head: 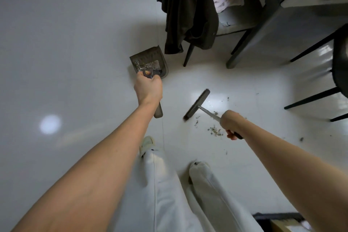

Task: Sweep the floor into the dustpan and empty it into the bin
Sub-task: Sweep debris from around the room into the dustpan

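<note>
The dustpan (150, 62) already holds a small heap of grey crumbs and dust near its back wall, so a part of the sweeping seems to be done. It is a dark, boxy pan with ribbed sides, and it is seen ahead of the person's left foot, close to the hanging dark jacket (186, 9). Whether its lip touches the floor or is lifted a little cannot be told from this view. The left hand (148, 88) grips its long handle, with the fingers curled fully around it.

A good part of the work is left, by judgement. A loose pile of debris (216, 131) lies on the white floor (75, 43) beside the right hand, and more small specks are scattered further to the right, toward the chair legs. The broom (196, 104) has a narrow dark head and a thin pale shaft; its head stands just beside this pile, well apart from the dustpan. The right hand (230, 124) holds the shaft low down, the fingers closed around it.

The emptying is not yet done. At the lower right edge a dark-rimmed container (278, 218) is partly visible; it may be the bin, but this is not sure.

A grey chair (235, 19) with a pale cloth on its seat stands behind the jacket.
</note>
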`<state>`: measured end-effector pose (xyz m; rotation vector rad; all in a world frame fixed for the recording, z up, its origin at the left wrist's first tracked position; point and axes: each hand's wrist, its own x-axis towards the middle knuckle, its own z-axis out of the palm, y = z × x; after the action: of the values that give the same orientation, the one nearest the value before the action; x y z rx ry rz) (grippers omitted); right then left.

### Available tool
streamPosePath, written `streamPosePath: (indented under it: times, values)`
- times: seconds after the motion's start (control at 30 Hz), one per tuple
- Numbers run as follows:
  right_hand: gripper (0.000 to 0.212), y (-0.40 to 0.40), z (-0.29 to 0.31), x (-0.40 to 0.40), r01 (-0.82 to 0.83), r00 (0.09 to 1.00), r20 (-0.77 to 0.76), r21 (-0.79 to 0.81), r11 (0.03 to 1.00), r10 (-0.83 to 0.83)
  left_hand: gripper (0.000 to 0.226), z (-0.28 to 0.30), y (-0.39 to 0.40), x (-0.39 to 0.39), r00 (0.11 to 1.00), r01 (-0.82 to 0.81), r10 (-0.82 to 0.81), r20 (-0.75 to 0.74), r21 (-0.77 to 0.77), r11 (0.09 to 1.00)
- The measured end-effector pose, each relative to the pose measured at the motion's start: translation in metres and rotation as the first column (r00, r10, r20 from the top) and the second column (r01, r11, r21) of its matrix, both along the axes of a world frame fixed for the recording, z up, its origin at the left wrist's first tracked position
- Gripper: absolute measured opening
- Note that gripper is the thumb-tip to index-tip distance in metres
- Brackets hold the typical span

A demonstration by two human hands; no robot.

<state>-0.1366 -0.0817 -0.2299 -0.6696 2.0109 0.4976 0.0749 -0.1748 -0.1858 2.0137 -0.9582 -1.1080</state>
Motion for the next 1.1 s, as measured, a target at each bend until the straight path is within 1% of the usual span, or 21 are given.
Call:
streamPosePath:
  times: [0.07,0.1,0.13,0.17,0.23,0.3,0.4,0.43,0.5,0.53,0.63,0.8,0.9,1.0,1.1]
  values:
    - [0.017,0.017,0.000,-0.016,-0.028,0.999,0.039,-0.016,0.999,0.028,0.004,0.000,0.018,-0.013,1.000,-0.012,0.013,0.021,-0.013,1.000]
    - [0.020,0.025,-0.001,-0.022,-0.063,0.997,0.048,-0.029,0.998,0.065,0.004,-0.001,0.023,-0.015,1.000,-0.021,0.022,0.023,-0.019,1.000]
    - [0.027,0.031,-0.003,-0.030,-0.134,0.989,0.056,-0.047,0.990,0.137,0.003,-0.003,0.034,-0.021,0.999,-0.045,0.045,0.015,-0.017,0.999]
    - [0.032,0.032,-0.010,-0.032,-0.186,0.980,0.061,-0.075,0.980,0.190,0.006,-0.004,0.038,-0.020,0.998,-0.060,0.061,0.011,-0.011,0.998]
    - [0.037,0.030,-0.022,-0.038,-0.270,0.956,0.090,-0.094,0.958,0.278,0.014,-0.009,0.053,-0.027,0.996,-0.088,0.088,0.005,-0.001,0.996]
    - [0.035,0.029,-0.032,-0.037,-0.383,0.913,0.105,-0.120,0.916,0.395,0.014,-0.013,0.066,-0.033,0.997,-0.078,0.078,0.012,0.001,0.997]
    - [0.035,0.035,-0.041,-0.038,-0.529,0.837,0.064,-0.164,0.833,0.544,0.012,-0.016,0.083,-0.041,0.997,-0.054,0.053,0.048,0.017,0.998]
    - [0.036,0.042,-0.045,-0.042,-0.575,0.807,0.043,-0.167,0.801,0.589,0.010,-0.019,0.089,-0.044,0.997,-0.037,0.035,0.069,0.022,0.999]
    - [0.038,0.059,-0.050,-0.052,-0.627,0.773,0.013,-0.135,0.767,0.635,0.008,-0.022,0.102,-0.050,0.993,0.017,-0.023,0.118,0.048,0.999]
    - [0.037,0.070,-0.050,-0.059,-0.631,0.772,0.002,-0.113,0.768,0.635,0.009,-0.023,0.109,-0.054,0.989,0.049,-0.058,0.135,0.065,0.997]
    - [0.038,0.098,-0.044,-0.087,-0.642,0.766,-0.039,-0.093,0.761,0.642,0.007,-0.025,0.125,-0.061,0.986,0.077,-0.089,0.143,0.088,0.993]
    - [0.034,0.139,-0.022,-0.117,-0.565,0.821,-0.107,-0.012,0.825,0.561,0.007,-0.013,0.133,-0.076,0.989,0.084,-0.097,0.115,0.118,0.989]
    - [0.031,0.144,-0.008,-0.113,-0.522,0.849,-0.117,-0.030,0.852,0.516,0.006,-0.001,0.129,-0.082,0.989,0.089,-0.100,0.109,0.104,0.991]
    - [0.029,0.144,0.002,-0.107,-0.438,0.895,-0.107,-0.040,0.898,0.432,0.005,0.007,0.126,-0.085,0.989,0.093,-0.103,0.103,0.098,0.991]
    - [0.032,0.138,0.001,-0.101,-0.366,0.929,-0.096,-0.108,0.924,0.357,0.002,0.007,0.121,-0.084,0.994,0.085,-0.091,0.067,0.085,0.993]
